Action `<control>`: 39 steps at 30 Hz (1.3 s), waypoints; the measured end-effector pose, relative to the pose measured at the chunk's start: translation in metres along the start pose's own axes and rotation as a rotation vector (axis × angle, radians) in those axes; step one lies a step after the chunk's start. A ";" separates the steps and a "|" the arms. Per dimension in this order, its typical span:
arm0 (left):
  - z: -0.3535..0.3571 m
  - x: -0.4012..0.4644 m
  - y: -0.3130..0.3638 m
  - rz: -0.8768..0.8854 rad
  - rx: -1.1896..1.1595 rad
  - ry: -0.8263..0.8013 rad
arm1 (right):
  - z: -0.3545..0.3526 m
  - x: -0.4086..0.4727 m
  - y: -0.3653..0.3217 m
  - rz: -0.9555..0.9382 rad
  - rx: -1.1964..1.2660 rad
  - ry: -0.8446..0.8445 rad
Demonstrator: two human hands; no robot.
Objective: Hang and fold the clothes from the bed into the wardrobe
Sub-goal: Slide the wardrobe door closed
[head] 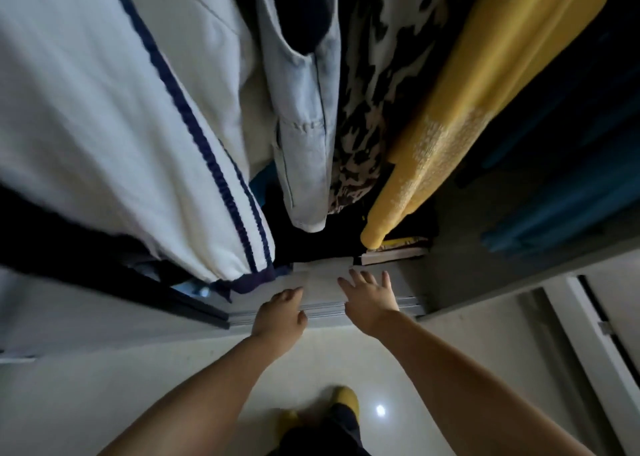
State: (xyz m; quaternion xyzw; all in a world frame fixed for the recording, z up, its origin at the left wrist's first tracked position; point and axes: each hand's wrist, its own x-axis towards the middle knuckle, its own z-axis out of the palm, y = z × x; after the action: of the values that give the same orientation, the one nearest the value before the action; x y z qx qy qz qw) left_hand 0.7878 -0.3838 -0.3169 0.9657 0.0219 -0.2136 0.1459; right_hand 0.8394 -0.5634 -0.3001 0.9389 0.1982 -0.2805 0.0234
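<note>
Both hands empty here: left hand [280, 313] loosely curled, right hand [369, 296] spread flat, both over the grey wardrobe sill [322, 282]. Hanging above: white garment with navy stripes [114, 116], pale denim piece [304, 116], leopard-print garment [363, 126], mustard-yellow knit [450, 109].

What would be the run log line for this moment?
left hand: empty, loosely curled | right hand: open, empty | wardrobe: open, yellow garment hanging

Both hands reach toward open wardrobe, holding nothing.
Left hand [280, 313] loosely curled, right hand [370, 296] spread, over the wardrobe base [322, 275]. Above hang white navy-striped garment [114, 116], denim piece [304, 137], patterned piece [367, 109], yellow garment [450, 109].
</note>
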 end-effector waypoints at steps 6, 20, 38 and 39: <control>-0.060 -0.057 -0.003 -0.011 -0.091 0.132 | -0.047 -0.055 -0.026 -0.026 -0.035 0.086; -0.292 -0.187 -0.115 0.226 -0.286 1.009 | -0.289 -0.131 -0.254 -0.519 0.015 0.707; -0.391 -0.228 -0.100 -0.036 -0.914 1.279 | -0.463 -0.173 -0.363 -1.006 -0.714 1.626; -0.392 -0.227 -0.099 -0.054 -0.926 1.279 | -0.463 -0.175 -0.365 -1.000 -0.712 1.616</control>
State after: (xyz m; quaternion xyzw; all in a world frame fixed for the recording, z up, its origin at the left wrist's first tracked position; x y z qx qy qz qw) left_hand 0.7305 -0.1707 0.0908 0.7413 0.2117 0.4104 0.4870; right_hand 0.8050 -0.2183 0.2077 0.5954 0.5969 0.5362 0.0405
